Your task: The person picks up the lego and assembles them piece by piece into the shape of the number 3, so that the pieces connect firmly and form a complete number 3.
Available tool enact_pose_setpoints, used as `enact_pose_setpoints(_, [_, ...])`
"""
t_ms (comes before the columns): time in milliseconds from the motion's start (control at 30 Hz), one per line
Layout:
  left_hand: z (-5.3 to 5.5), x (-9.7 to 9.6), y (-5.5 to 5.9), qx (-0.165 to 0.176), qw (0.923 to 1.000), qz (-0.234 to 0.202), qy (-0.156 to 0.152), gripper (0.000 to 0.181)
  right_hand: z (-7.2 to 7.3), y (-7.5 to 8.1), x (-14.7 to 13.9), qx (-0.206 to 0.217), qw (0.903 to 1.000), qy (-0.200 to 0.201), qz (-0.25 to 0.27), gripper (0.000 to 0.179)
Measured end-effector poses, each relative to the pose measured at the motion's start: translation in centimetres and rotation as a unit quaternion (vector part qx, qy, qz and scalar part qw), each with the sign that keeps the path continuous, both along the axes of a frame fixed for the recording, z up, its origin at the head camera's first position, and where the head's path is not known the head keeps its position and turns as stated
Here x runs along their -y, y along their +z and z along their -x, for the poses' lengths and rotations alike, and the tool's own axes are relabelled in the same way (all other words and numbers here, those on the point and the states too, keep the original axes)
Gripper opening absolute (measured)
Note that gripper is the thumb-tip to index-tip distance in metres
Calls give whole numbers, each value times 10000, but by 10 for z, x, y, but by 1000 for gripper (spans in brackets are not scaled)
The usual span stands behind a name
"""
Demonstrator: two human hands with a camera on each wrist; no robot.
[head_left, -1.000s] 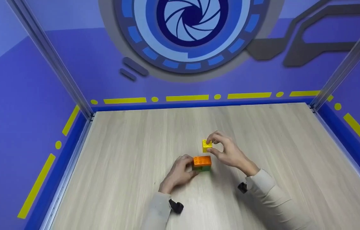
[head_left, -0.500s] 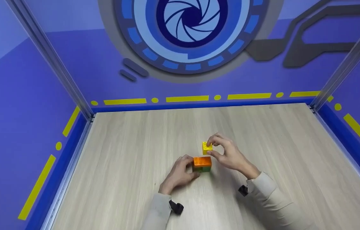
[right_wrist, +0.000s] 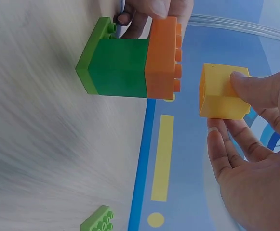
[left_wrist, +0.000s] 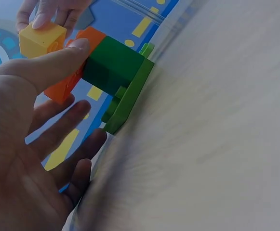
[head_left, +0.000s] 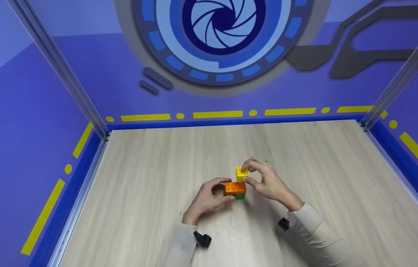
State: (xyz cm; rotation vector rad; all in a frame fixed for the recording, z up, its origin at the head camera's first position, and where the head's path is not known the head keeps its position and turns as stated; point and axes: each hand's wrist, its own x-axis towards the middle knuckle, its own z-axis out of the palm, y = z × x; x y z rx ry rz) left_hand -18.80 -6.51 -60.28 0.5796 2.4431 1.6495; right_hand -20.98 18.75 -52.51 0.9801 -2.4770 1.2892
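Note:
In the head view a stack of toy building bricks stands on the table: an orange brick point(head_left: 235, 187) on top of a dark green brick point(right_wrist: 119, 67), over a thin light green brick point(right_wrist: 92, 57). My left hand point(head_left: 206, 201) holds the stack from the left, its thumb on the orange brick's side and its fingers round the far side. My right hand point(head_left: 269, 183) pinches a yellow brick point(right_wrist: 223, 91) between thumb and fingertips. That brick hangs just above the orange brick's studs, a gap showing between them in the right wrist view.
Another light green brick point(right_wrist: 99, 219) lies on the wooden table point(head_left: 149, 167), mostly hidden behind my right hand in the head view. Blue-purple panels point(head_left: 209, 100) with metal corner posts point(head_left: 64, 70) surround the table at the back and sides.
My right hand has brought the yellow brick nearer the stack, toward me. The fingers of my left hand have shifted along the orange brick; the stack has stayed in place.

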Motion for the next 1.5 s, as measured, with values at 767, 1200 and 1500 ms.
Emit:
enact_pose_setpoints(767, [0, -1, -9, 24, 9982, -590, 127, 43, -10, -5, -1, 188, 9998, -54, 35, 22])
enact_pose_setpoints(1200, [2, -1, -10, 25, 9972, -747, 86, 42, -12, -9, 0, 142, 9999, 17, 22, 22])
enact_pose_setpoints(1500, [1, -2, -9, 82, 9972, -739, 111, 43, -13, -12, 0, 214, 9998, 54, 11, 22])
